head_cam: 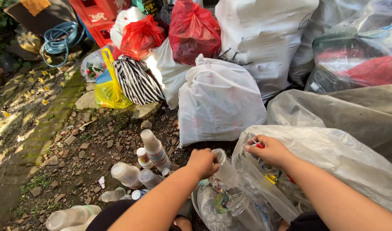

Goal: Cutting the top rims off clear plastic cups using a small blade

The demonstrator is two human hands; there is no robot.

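My left hand [203, 161] is closed around a clear plastic bottle [225, 168], held just over the mouth of a big translucent plastic bag [333, 158]. My right hand [266, 149] grips the bag's rim and also pinches a small red-handled tool [259, 145]. Inside the bag's opening lie several crumpled clear bottles and cups [230, 205]. Both forearms reach in from the bottom of the view.
Several loose plastic bottles [153, 147] stand and lie on the stony ground at lower left. Behind them are a tied white bag [219, 102], red bags [191, 30], a yellow bag [108, 87], a zebra-striped bag [138, 81], a blue hose [59, 40] and large sacks at right.
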